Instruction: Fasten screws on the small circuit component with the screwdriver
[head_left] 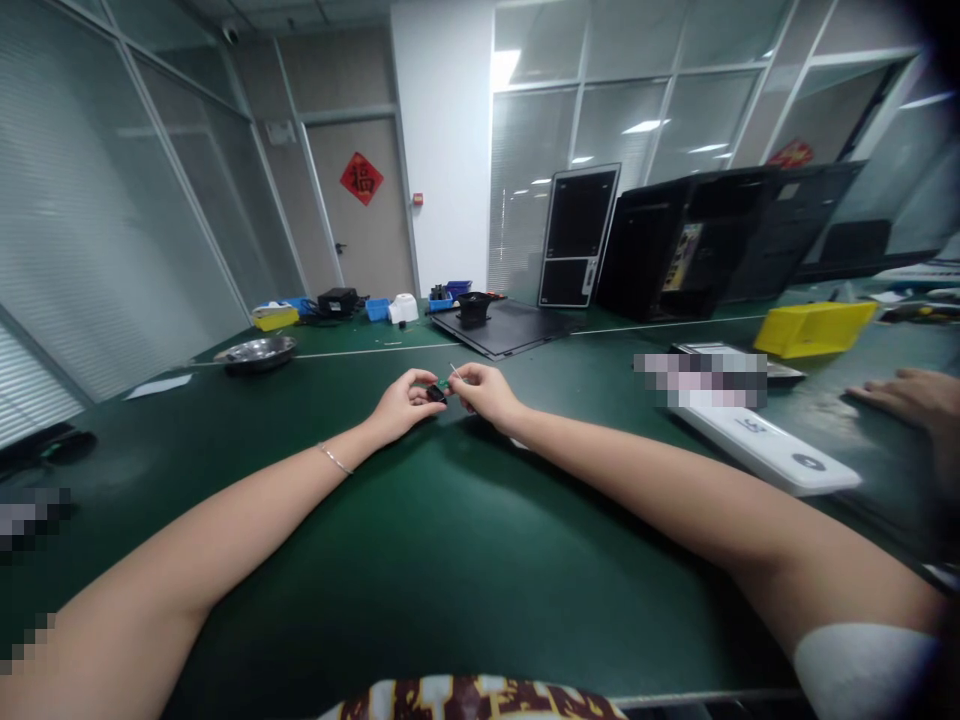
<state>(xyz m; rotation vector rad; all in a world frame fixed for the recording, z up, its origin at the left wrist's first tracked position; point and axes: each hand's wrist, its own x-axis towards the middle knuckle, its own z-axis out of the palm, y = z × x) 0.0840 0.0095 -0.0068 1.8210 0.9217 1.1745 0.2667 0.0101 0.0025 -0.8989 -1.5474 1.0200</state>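
Observation:
Over the middle of the green table, my left hand is closed on a small black part, pinched between thumb and fingers. Right beside it, the fingers of my right hand are pinched around a thin light-coloured rod, whose tip points up and to the left. A small green piece shows between the two hands, against the black part; which hand bears it I cannot tell. The kind of the black part is too small to make out.
A metal bowl stands at the left. Behind the hands, a black fan-like part rests on a dark panel. An open computer case, a yellow bin, a white long box and another person's hand are at the right.

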